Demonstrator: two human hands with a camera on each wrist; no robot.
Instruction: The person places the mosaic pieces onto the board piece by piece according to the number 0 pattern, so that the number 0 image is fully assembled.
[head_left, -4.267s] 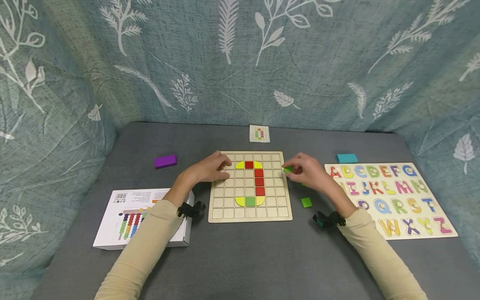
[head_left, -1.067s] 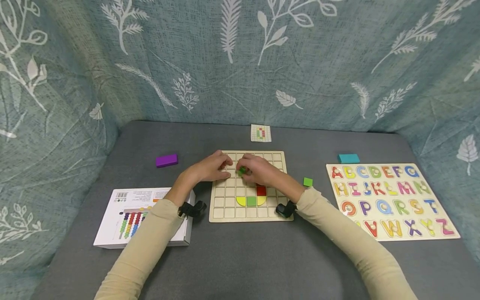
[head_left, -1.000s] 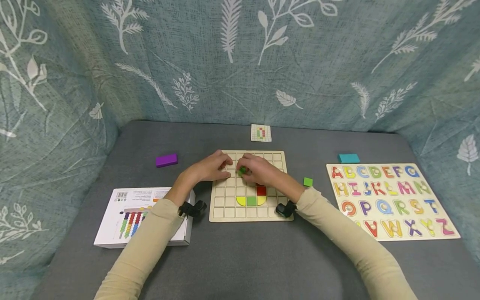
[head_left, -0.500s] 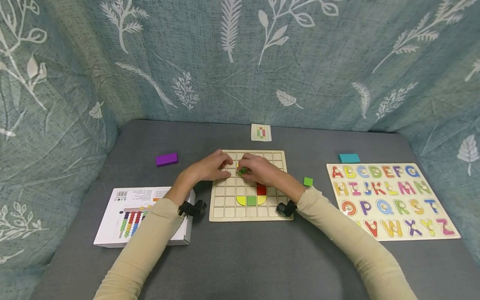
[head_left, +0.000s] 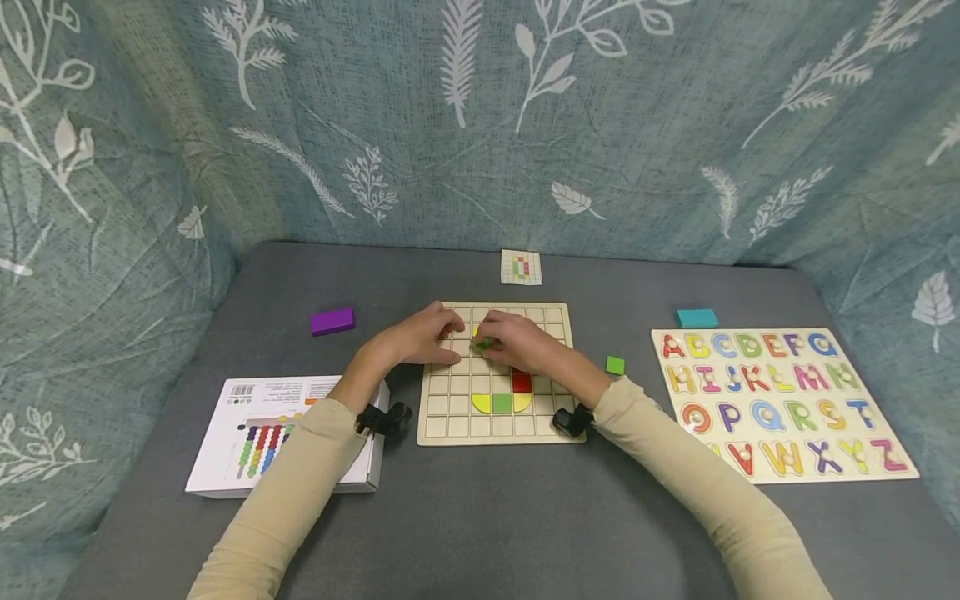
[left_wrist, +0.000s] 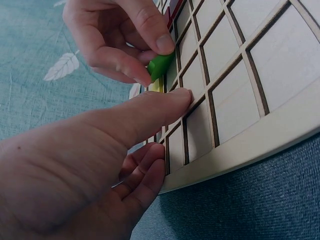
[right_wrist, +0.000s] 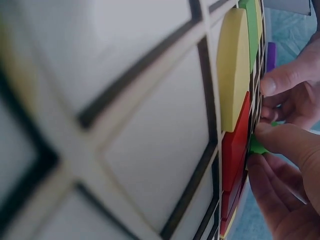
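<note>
A wooden grid board [head_left: 448,427] lies on the dark tabletop. My left hand [head_left: 415,337] rests at its left edge, thumb on the grid face and fingers by the rim in the left wrist view. My right hand [head_left: 521,342] reaches across the board and pinches a green tile [left_wrist: 159,66], tilted against the grid, between thumb and fingers. Near the bottom of the board sit yellow quarter-round tiles [head_left: 481,403] with a green square [head_left: 501,403] between them. A red square [head_left: 522,382] shows above the right one; more red squares [right_wrist: 234,155] show in the right wrist view. My right hand hides the upper tiles in the head view.
One loose green tile [head_left: 615,365] lies right of the board. A pattern card [head_left: 521,267] is behind it. An alphabet puzzle [head_left: 783,404] and teal block [head_left: 697,318] are at right; a white box [head_left: 285,437] and purple block [head_left: 333,322] at left.
Since the oldest frame my right hand has moved left over the board with a green tile. The front loose green tile is gone from the table. My left hand has hardly moved.
</note>
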